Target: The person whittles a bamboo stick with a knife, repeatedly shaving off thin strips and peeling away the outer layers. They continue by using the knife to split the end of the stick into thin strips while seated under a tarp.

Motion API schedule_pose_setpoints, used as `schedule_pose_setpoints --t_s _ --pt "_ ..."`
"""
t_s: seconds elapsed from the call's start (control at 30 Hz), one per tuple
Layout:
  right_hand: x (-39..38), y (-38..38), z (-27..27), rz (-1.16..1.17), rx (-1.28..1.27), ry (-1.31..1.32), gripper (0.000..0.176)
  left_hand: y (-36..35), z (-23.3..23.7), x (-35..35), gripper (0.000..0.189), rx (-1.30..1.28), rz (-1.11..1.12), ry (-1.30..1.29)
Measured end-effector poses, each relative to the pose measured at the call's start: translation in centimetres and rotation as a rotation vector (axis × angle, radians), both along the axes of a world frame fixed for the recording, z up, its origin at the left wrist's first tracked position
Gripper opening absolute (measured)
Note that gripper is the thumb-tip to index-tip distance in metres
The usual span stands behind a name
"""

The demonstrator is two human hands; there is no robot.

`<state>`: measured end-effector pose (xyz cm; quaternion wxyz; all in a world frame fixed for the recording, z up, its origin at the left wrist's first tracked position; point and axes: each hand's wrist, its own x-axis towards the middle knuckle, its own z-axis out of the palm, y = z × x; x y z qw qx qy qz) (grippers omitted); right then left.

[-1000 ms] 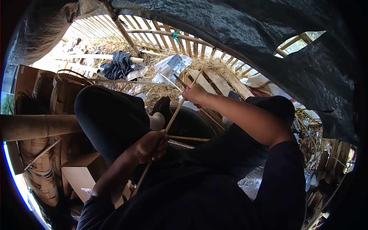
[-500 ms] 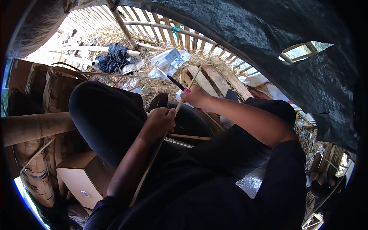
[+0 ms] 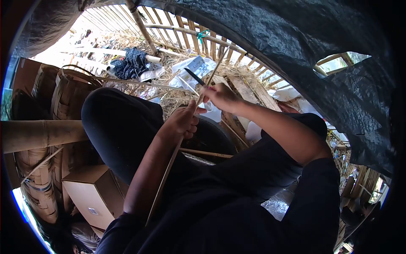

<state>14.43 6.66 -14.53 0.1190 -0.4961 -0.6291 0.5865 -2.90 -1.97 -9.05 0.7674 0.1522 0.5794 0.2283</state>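
Note:
A long thin bamboo strip runs from my lap up past both hands toward the straw-covered ground. My left hand is closed around the strip above my lap. Just beyond it, my right hand grips a knife with a dark blade, which points up and to the left. The right hand's fingers are also at the strip, where blade and strip meet near the fingertips. A thin pale sliver stands out beside the blade. The knife's handle is mostly hidden in the right hand.
A thick bamboo pole, woven baskets and a cardboard box are at the left. Ahead lie dark cloth, a plastic bag and wooden boards before a slatted fence. A dark tarp hangs at the right.
Both hands have moved slightly upward in view, and the left hand's fingers have loosened a little. The blade sits higher. The whole scene has shifted slightly with the camera.

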Motion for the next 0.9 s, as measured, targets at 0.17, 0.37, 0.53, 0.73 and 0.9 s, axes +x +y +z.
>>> schedule_pose_setpoints --t_s 0.17,0.37,0.53,0.73,0.9 --pt "1.5 2.9 -1.3 -0.067 0.318 -0.420 0.066 1.5 0.4 -0.1 0.035 -0.099 0.034 -0.169" --pt "-0.4 0.4 1.2 0.005 0.786 -0.458 0.048 0.3 0.7 0.6 0.037 -0.031 0.029 -0.133" --pt "2.7 4.3 0.6 -0.063 0.829 -0.582 0.047 -1.0 1.3 1.0 0.038 0.017 0.024 -0.136" --pt "1.6 1.7 -0.8 0.064 0.960 -0.457 0.048 -1.1 0.3 0.2 0.043 0.010 -0.005 -0.119" --pt "2.9 4.1 -1.4 0.040 0.828 -0.565 0.047 -1.1 1.1 0.0 0.044 -0.002 0.007 -0.125"
